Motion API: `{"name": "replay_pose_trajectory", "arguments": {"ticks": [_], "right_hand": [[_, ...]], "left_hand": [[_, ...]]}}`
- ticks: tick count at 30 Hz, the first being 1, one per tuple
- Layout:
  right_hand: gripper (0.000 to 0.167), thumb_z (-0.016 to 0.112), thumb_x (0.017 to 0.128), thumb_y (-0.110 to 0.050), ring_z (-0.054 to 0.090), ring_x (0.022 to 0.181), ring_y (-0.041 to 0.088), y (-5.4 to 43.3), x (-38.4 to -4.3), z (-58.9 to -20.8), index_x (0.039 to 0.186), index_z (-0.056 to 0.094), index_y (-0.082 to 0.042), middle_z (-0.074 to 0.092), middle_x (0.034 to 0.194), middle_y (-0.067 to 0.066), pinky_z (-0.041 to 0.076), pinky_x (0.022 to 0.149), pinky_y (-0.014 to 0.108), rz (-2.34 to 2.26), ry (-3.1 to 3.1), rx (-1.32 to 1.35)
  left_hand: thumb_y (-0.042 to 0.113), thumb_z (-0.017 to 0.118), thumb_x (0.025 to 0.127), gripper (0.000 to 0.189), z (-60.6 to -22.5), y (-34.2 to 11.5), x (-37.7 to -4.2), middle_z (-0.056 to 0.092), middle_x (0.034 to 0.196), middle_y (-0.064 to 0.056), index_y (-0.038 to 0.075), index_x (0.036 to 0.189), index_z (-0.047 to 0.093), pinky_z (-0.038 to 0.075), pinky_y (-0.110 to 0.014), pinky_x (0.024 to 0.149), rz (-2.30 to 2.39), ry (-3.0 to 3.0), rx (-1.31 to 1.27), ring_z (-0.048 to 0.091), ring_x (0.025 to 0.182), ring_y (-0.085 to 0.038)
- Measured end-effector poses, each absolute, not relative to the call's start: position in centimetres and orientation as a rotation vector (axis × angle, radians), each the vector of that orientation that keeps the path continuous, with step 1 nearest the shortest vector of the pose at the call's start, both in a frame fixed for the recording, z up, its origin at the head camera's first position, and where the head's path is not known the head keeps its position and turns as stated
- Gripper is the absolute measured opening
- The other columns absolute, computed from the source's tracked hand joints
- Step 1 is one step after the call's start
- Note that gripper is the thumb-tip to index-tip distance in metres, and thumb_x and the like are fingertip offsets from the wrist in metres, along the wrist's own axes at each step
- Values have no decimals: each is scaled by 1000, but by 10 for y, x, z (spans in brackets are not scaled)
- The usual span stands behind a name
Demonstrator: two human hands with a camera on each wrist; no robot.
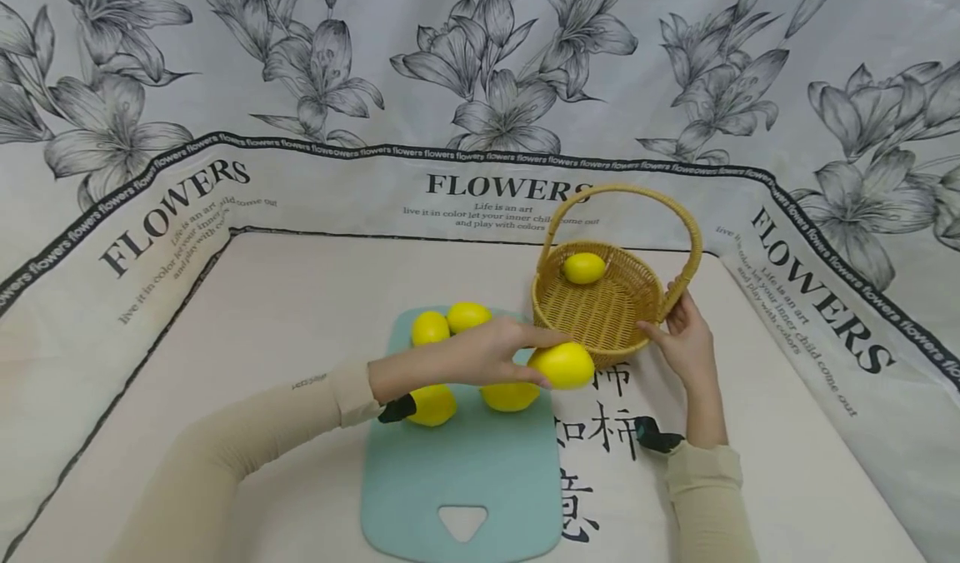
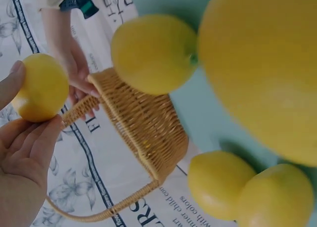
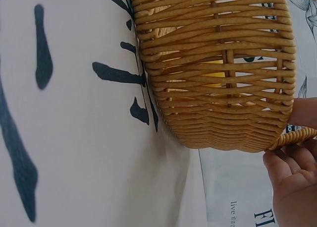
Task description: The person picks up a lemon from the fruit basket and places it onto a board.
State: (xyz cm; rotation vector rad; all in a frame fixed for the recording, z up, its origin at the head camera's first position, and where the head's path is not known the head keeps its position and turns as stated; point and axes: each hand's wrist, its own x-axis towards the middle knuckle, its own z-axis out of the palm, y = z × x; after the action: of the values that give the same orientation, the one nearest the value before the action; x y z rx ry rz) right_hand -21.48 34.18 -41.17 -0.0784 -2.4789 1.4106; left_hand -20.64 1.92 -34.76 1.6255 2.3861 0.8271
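Observation:
My left hand (image 1: pixel 501 351) pinches a yellow lemon (image 1: pixel 566 366) between thumb and fingers, just short of the near rim of a wicker basket (image 1: pixel 600 317). The left wrist view shows this lemon (image 2: pixel 42 88) at the fingertips. On the basket's right side my right hand (image 1: pixel 690 342) grips the rim where the arched handle (image 1: pixel 693 242) joins it, thumb on the inner side. One lemon (image 1: pixel 584 268) lies inside the basket, toward its back left. Several lemons (image 1: pixel 431 327) rest on a pale green cutting board (image 1: pixel 461 471), partly hidden beneath my left forearm.
Board and basket share a table with a pale cloth (image 1: pixel 300 288); black written characters (image 1: pixel 577 496) run down it beside the board. Behind and at both sides hangs a white curtain (image 1: pixel 337 188) printed with flowers and lettering.

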Motion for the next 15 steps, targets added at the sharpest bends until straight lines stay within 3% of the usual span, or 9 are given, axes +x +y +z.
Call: {"name": "replay_pose_trajectory", "arguments": {"ticks": [3,7,15], "right_hand": [[90,70,88,-3,25,141,34,342,-215,-413,156,11,-13,19,157,15,26,110,20,1412,-2486,-88],[91,70,88,-7,23,141,34,341,-216,-414,156,10,-14,18,157,14,25,111,22,1415,-2498,-110],[91,70,88,-6,23,142,33,338,-215,-412,156,10,-13,17,157,15,25,110,19,1416,-2491,-117]], "left_hand": [[31,72,87,67,-353,8,-197,52,140,-4,5,142,46,42,-14,95,844,2370,1615,57,108,-5],[31,73,86,66,-359,-5,-184,52,140,-2,7,142,47,36,-16,103,884,2344,1598,48,126,-8],[30,77,82,66,-373,-22,-156,57,134,-1,8,139,52,37,-13,100,893,2385,1573,51,122,-5]]}}
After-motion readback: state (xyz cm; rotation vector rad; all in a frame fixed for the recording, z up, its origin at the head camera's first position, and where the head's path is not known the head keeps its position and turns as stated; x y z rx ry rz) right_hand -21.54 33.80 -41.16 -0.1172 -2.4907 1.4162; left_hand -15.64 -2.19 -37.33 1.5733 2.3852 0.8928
